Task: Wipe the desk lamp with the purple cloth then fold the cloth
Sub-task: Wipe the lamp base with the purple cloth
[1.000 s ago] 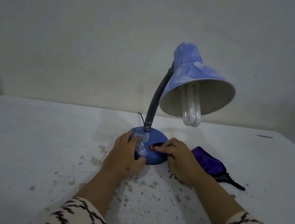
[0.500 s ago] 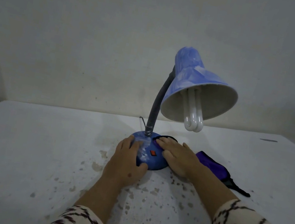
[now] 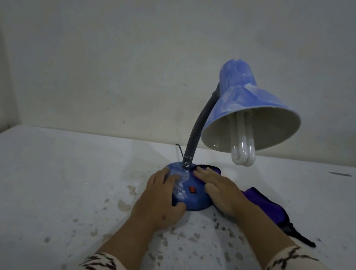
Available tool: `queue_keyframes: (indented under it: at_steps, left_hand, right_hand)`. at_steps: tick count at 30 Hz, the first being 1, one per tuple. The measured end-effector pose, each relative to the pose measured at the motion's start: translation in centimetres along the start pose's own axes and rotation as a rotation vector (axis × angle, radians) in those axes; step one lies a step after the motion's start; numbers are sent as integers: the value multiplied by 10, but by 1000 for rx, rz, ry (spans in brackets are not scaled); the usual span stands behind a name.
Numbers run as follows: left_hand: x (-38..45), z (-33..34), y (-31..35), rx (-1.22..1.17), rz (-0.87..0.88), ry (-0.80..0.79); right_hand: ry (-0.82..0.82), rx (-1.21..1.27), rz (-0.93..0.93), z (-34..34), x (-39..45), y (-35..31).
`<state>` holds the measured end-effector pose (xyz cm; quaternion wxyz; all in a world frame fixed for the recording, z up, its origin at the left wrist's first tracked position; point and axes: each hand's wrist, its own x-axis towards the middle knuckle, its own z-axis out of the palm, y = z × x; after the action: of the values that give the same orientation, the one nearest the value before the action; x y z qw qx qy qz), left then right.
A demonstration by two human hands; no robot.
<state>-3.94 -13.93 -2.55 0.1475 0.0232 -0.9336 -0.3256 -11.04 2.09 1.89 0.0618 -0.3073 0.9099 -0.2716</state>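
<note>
1. The lamp (image 3: 223, 142) stands on the counter (image 3: 45, 182), near the middle. Its round blue base (image 3: 192, 197) sits between the two hands.
2. The left hand (image 3: 159, 199) rests on the left side of the base. The fingers lie over the top and the thumb hugs the near edge, so it looks like it is holding the base steady. It has no cloth in it.
3. The right hand (image 3: 221, 193) lies flat and open, fingers stretched out. It presses the cloth (image 3: 264, 203) down on the right side of the base. It does not grip the cloth; it just pushes on it.
4. Part of the cloth peeks out past the fingertips, by the neck (image 3: 199, 126). The rest trails off to the right on the counter.
5. The step now looks like wiping the base. To do it well, keep the left hand firm so the lamp does not slide or tip.
6. Keep the cloth under the palm and rub all round the base, right up to the neck.
7. Go softly over the red switch (image 3: 191, 189) so it does not click.
8. The shade (image 3: 238, 98) looks streaky, so it may want a wipe too. Stay off the bulb (image 3: 241, 148).
9. Count: one lamp, one cloth, one bulb, one switch, two hands.
</note>
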Motion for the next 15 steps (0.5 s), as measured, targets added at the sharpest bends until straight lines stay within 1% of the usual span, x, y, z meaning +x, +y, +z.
queue_keyframes:
  at_steps: [2, 7, 11, 15]
  left_hand:
    - [0, 1, -1, 7, -2, 2]
    - [0, 0, 0, 30, 5, 1]
    - [-1, -1, 0, 42, 8, 1]
    - [-2, -2, 0, 31, 9, -1]
  right_hand:
    - [13, -21, -25, 1, -15, 4]
    - [63, -187, -106, 5, -48, 7]
    - [51, -186, -126, 6, -63, 13]
    - [59, -161, -89, 5, -51, 12]
